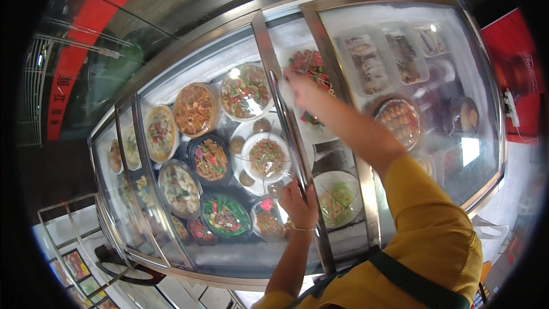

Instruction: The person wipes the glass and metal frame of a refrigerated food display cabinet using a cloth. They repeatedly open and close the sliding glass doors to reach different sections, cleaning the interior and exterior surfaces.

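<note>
My left hand point(299, 206) grips the lower part of the long metal handle point(285, 120) on a sliding glass door of a display freezer. Farther up, at the door's frame, my right hand point(300, 88) is blurred and holds a whitish cloth point(286, 90) against the edge beside the handle. Under my right arm, through the gap between the door frames, lies a plate of red and green food point(309, 62), partly hidden. A white plate with shredded greens point(336, 199) is right of my left hand. A plate with a bowl of minced food point(266, 159) shows under the glass, left of the handle.
Several covered dishes, such as a wooden tub of food point(195, 109), fill the freezer's left side. At the right are plastic trays of food point(366, 64) behind frosted glass. The freezer's metal rim point(206, 277) runs near my body. A metal rack point(70, 219) stands lower left.
</note>
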`<state>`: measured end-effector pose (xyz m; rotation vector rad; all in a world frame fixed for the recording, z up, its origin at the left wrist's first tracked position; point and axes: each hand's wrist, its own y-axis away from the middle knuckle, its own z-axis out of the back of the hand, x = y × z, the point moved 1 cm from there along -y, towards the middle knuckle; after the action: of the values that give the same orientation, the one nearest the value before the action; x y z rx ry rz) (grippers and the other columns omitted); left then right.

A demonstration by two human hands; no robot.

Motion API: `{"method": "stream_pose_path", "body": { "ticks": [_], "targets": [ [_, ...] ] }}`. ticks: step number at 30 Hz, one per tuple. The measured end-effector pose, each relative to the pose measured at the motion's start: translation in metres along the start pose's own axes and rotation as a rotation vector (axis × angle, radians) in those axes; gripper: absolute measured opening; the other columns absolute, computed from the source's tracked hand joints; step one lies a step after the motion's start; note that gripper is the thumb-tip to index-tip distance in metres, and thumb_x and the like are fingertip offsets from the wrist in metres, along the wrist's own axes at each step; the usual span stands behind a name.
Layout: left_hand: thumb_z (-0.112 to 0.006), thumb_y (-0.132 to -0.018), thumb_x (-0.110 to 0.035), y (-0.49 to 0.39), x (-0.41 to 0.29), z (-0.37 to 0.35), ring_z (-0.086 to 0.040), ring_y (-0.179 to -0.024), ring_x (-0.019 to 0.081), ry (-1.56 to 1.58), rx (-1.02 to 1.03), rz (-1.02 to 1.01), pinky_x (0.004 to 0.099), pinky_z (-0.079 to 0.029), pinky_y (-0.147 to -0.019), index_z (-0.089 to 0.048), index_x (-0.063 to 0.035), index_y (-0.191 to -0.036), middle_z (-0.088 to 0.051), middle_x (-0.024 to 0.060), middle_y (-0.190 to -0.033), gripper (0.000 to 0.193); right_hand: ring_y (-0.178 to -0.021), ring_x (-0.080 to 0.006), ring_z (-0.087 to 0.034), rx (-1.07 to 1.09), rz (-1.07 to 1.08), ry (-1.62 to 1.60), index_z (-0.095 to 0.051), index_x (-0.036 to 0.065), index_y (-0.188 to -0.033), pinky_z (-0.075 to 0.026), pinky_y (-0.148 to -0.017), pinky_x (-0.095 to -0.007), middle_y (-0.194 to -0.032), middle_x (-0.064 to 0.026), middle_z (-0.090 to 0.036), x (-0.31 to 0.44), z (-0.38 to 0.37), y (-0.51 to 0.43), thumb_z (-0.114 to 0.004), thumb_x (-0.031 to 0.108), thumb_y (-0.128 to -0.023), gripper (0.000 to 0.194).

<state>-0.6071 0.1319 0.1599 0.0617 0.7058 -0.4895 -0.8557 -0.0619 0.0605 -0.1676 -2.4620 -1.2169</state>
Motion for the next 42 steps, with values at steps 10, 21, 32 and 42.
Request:
{"method": "stream_pose_path", "body": {
  "ticks": [10, 21, 32, 42],
  "targets": [
    [-0.062, -0.086, -0.028, 0.001, 0.001, -0.001, -0.054, -0.088, 0.0318, 0.002, -0.015, 0.003, 0.0425, -0.038, -0.076, -0.056, -0.002, -0.121, -0.058, 0.0135, -0.095, 0.044, -0.077, -0.025, -0.067, -0.279, 0.595, 0.518, -0.063, -0.011, -0.097, -0.053, -0.06, -0.0435, -0.092, -0.0182, -0.067, 0.111, -0.111, -0.102, -0.076, 0.033, -0.073, 0.052],
    [-0.041, -0.096, -0.021, 0.004, 0.006, -0.005, -0.053, -0.089, 0.0362, 0.018, -0.11, -0.063, 0.0438, -0.04, -0.079, -0.058, -0.0026, -0.117, -0.055, 0.0185, -0.093, 0.033, -0.065, -0.011, -0.054, 0.029, 0.14, 0.448, -0.057, 0.001, -0.112, -0.045, -0.06, -0.0293, -0.076, -0.0015, -0.059, -0.173, 0.149, 0.252, -0.051, 0.024, -0.094, 0.03],
    [-0.07, -0.078, -0.04, 0.001, 0.018, -0.016, -0.056, -0.095, 0.0338, -0.152, -0.086, -0.05, 0.0469, -0.042, -0.08, -0.058, -0.0084, -0.118, -0.057, 0.0137, -0.098, 0.053, -0.085, -0.0329, -0.062, 0.284, 0.064, 1.112, -0.048, 0.001, -0.106, -0.047, -0.075, -0.0421, -0.091, -0.0202, -0.062, -0.27, 0.244, 0.44, -0.058, 0.03, -0.088, 0.036],
    [-0.069, -0.078, -0.03, 0.0, 0.016, -0.013, -0.055, -0.101, 0.0364, -0.235, -0.016, -0.135, 0.0476, -0.046, -0.081, -0.051, -0.0058, -0.123, -0.053, 0.0178, -0.107, 0.054, -0.098, -0.0318, -0.062, 0.232, 0.256, 1.135, -0.054, 0.001, -0.117, -0.049, -0.082, -0.0374, -0.103, -0.0205, -0.063, -0.178, 0.277, 0.516, -0.058, 0.011, -0.082, 0.037]
  ]
}}
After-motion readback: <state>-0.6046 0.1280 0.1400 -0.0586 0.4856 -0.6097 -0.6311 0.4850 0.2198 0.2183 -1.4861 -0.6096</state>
